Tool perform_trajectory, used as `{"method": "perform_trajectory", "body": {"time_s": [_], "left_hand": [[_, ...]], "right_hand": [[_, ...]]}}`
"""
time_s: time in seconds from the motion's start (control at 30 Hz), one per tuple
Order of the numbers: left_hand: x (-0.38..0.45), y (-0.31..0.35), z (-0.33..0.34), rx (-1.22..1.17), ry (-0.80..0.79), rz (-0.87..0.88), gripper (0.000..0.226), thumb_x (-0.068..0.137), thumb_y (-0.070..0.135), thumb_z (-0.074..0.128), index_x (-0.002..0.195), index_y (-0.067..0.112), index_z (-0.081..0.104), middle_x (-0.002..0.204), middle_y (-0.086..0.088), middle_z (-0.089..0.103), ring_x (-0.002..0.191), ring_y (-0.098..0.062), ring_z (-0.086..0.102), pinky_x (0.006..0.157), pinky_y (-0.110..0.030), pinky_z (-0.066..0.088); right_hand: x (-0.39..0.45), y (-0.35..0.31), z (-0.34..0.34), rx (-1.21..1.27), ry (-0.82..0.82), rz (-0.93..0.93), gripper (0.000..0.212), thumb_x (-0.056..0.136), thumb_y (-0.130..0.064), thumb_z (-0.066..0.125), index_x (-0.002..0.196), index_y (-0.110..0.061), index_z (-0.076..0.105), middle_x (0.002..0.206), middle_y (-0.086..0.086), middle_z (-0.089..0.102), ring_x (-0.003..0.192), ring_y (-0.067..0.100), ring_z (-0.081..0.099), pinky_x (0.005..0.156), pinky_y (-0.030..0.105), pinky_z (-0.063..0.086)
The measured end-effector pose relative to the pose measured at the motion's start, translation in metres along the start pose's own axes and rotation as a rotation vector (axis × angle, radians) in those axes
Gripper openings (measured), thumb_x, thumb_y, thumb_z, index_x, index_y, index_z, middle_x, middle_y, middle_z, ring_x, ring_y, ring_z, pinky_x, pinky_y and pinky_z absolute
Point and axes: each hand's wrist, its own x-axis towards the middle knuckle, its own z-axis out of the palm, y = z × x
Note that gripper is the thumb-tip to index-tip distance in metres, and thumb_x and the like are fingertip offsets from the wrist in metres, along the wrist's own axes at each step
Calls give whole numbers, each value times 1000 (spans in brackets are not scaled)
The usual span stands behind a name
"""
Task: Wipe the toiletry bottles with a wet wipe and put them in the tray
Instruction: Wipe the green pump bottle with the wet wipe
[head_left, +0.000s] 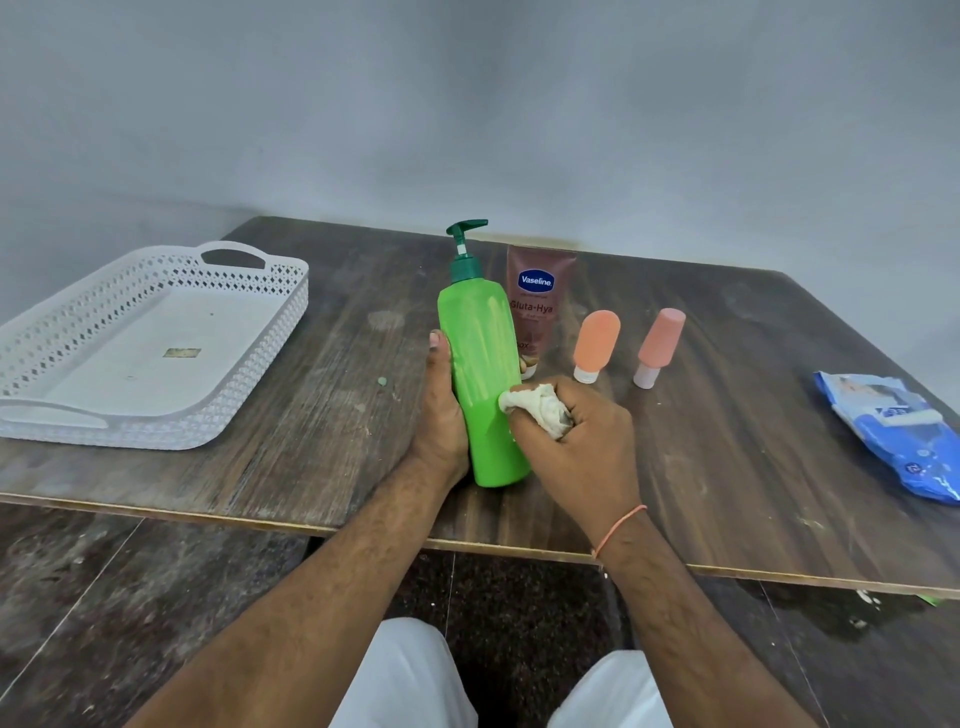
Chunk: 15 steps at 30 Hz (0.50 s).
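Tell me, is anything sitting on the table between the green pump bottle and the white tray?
Nothing sizeable. The green pump bottle, held by the left hand, has bare table between it and the white tray, apart from a tiny green speck.

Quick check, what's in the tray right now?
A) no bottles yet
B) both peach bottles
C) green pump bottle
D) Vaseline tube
A: the white tray holds no bottles; the green pump bottle is in the left hand, and the Vaseline tube and two peach bottles stand on the table.
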Motion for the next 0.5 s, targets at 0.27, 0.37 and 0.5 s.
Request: {"method": "perform_trajectory", "body": {"time_s": [0.27, 0.37, 0.5], "left_hand": [[1, -1, 0, -4, -2, -4, 84, 106, 68, 14, 110, 20, 83, 110, -14, 78, 101, -27, 76, 90, -42, 61], [1, -1, -1, 5, -4, 1, 82, 106, 69, 17, 114, 18, 82, 113, -17, 77, 103, -29, 75, 93, -45, 60], [2, -3, -1, 11, -7, -3, 84, 106, 68, 14, 112, 19, 83, 111, -15, 78, 101, -29, 75, 95, -45, 60]], "right_hand": [[2, 6, -3, 62, -16, 102, 17, 85, -34, 79, 90, -18, 79, 81, -4, 77, 77, 23, 72, 71, 51, 60], [3, 5, -4, 98, 12, 135, 10, 86, -26, 82, 96, -24, 83, 86, -11, 79, 80, 13, 75, 74, 46, 63], [3, 8, -7, 102, -9, 157, 7, 85, -27, 82, 90, -23, 81, 80, -6, 78, 76, 19, 74, 70, 46, 62]]}}
